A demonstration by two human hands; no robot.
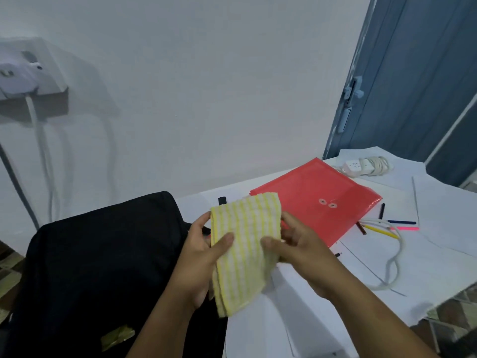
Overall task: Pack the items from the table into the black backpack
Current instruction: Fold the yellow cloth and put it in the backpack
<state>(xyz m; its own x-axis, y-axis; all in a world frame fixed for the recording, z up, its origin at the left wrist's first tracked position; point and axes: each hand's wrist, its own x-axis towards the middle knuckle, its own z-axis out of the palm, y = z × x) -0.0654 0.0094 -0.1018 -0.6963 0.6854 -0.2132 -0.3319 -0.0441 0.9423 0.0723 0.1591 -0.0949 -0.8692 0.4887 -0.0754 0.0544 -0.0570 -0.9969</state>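
A folded yellow-and-white striped cloth [242, 244] is held up between both hands, above the seam between backpack and table. My left hand [200, 254] grips its left edge, thumb across the front. My right hand [296, 250] grips its right edge, thumb pressed on the front. The black backpack [98, 267] lies at the left, on the table's left end; I cannot tell whether it is unzipped. A red plastic envelope folder [317, 200] lies on the white table [387, 270] behind the cloth. Pens and pencils [387, 226] lie to the folder's right.
A white cable [392, 259] snakes across the table beside the pens. A white power strip [364, 165] with its coiled cord sits at the far right corner, by a blue door [413, 73]. Paper sheets [451, 215] cover the right side. A wall socket with a plugged adapter [23, 73] is at upper left.
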